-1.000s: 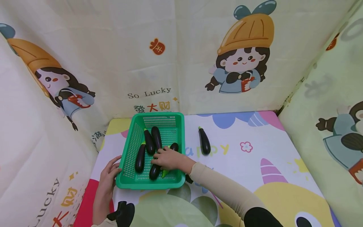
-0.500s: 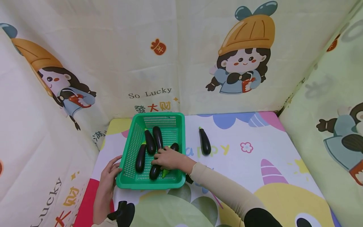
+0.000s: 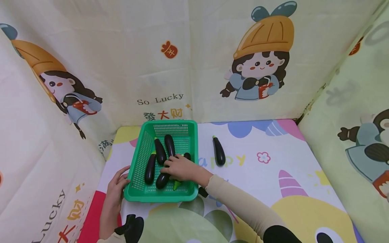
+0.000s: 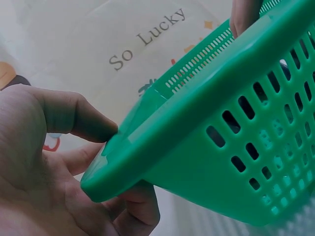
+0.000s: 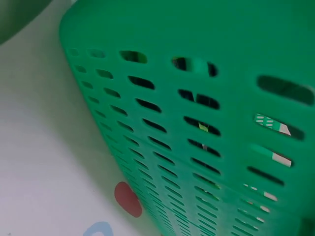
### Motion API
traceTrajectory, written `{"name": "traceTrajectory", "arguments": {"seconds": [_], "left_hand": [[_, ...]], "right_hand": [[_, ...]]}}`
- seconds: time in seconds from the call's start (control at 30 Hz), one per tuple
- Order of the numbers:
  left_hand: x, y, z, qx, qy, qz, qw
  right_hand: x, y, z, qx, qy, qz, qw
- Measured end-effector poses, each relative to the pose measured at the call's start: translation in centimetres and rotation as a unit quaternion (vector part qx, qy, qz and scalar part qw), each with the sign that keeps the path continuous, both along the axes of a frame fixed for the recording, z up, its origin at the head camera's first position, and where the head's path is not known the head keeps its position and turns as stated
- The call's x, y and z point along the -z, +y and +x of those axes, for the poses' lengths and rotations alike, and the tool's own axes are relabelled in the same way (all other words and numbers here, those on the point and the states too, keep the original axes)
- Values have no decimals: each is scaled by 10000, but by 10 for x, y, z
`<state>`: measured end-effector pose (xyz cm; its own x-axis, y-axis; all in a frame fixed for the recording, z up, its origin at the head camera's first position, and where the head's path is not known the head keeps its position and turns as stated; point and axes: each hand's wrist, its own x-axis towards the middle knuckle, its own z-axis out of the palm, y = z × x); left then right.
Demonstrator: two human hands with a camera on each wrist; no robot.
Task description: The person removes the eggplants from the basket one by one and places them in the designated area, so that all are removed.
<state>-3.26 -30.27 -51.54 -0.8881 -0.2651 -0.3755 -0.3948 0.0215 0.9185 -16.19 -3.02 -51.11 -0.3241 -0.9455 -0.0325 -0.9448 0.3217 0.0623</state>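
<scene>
The left hand (image 3: 113, 195) grips the near-left corner of the green basket (image 3: 138, 160); the left wrist view shows the thumb (image 4: 74, 115) pressed on top of the rim and the other fingers curled beneath it, so this hand steadies the basket and holds nothing else. Just to the right of that hand, inside the basket, lie several dark eggplants. The leftmost eggplant (image 3: 150, 168) runs near to far beside the left wall, and two more (image 3: 160, 152) (image 3: 170, 145) lie side by side beyond it, their long axes also running away from the person. The right hand (image 3: 179, 167) reaches over the basket's right wall with fingers curled down onto an eggplant (image 3: 162, 181) that lies diagonally, its dark end projecting to the left of the knuckles and its green stem end (image 3: 177, 185) showing beneath the palm on the near side. Whether the fingers fully enclose it cannot be told from the head view, and the right wrist view shows only the basket's slotted outer wall (image 5: 197, 128). Another dark tip (image 3: 187, 156) shows just beyond this hand. Well to the right of the hand, outside the basket, a single eggplant (image 3: 218, 152) lies on the printed table cover (image 3: 273, 175), stem end pointing away; the right hand is the nearer to it.
</scene>
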Motion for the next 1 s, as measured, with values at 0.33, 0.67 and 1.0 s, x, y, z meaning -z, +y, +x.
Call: {"name": "traceTrajectory", "arguments": {"seconds": [0.33, 0.67, 1.0], "left_hand": [[2, 0, -1, -20, 44, 45, 10000], [2, 1, -2, -72, 53, 69, 9999], [1, 1, -2, -57, 227, 132, 9996]], "right_hand": [[-10, 8, 3, 190, 226, -288, 9991], [-26, 21, 3, 418, 629, -564, 9955], [-44, 35, -7, 816, 76, -1463, 9858]]}}
